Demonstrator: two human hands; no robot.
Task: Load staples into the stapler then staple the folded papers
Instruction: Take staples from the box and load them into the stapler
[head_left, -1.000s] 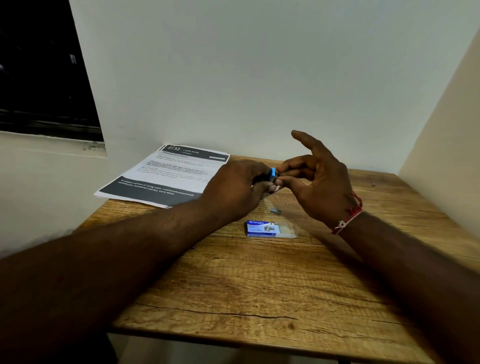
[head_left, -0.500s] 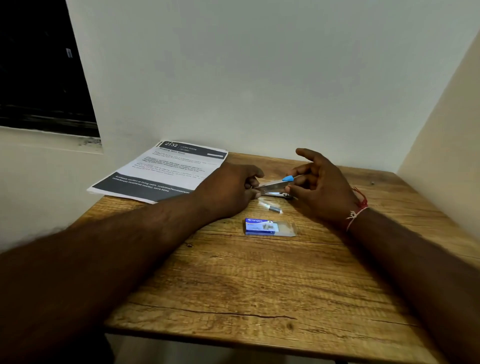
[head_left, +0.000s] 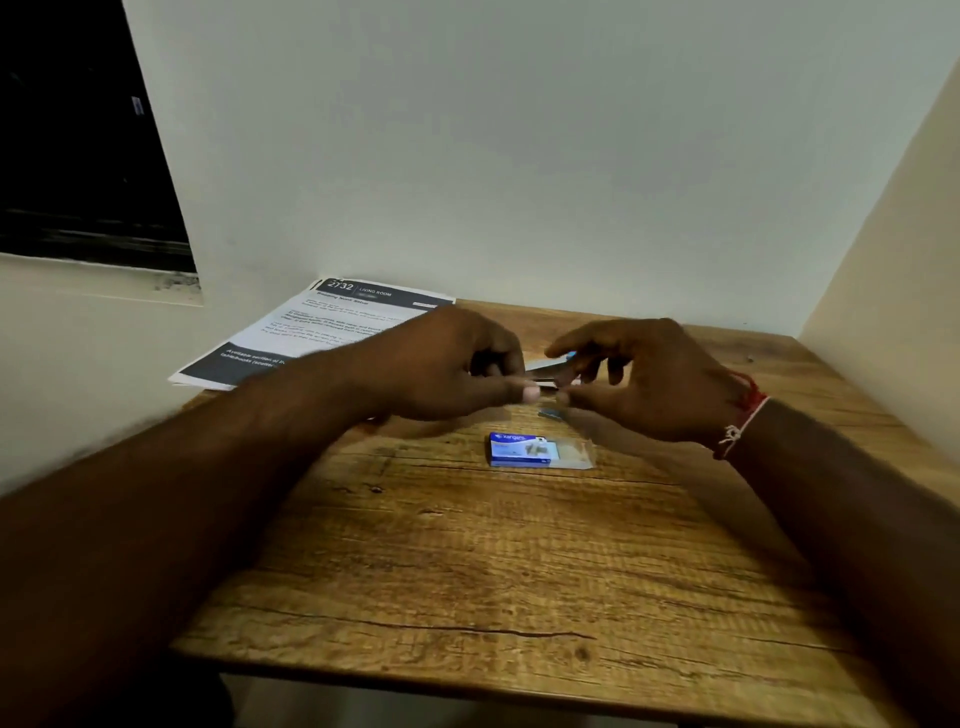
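A small metal stapler (head_left: 545, 368) with a blue tip lies opened between my hands, low over the wooden table (head_left: 467, 571). My left hand (head_left: 457, 366) grips its rear end. My right hand (head_left: 639, 379) curls around its front end, thumb and fingers pinched near it; motion blur hides what they touch. A loose strip of staples (head_left: 550, 413) lies just below the hands. The blue staple box (head_left: 519, 450) with a clear wrapper sits nearer me. The printed papers (head_left: 332, 327) lie at the table's far left corner.
Walls close the table in at the back and on the right. A dark window (head_left: 78, 135) is at the upper left. A red and white thread band (head_left: 743, 410) is on my right wrist.
Both hands came down from mid-air to just above the table. The stapler went from closed to opened out flat between them. My right fingers closed in around its front end.
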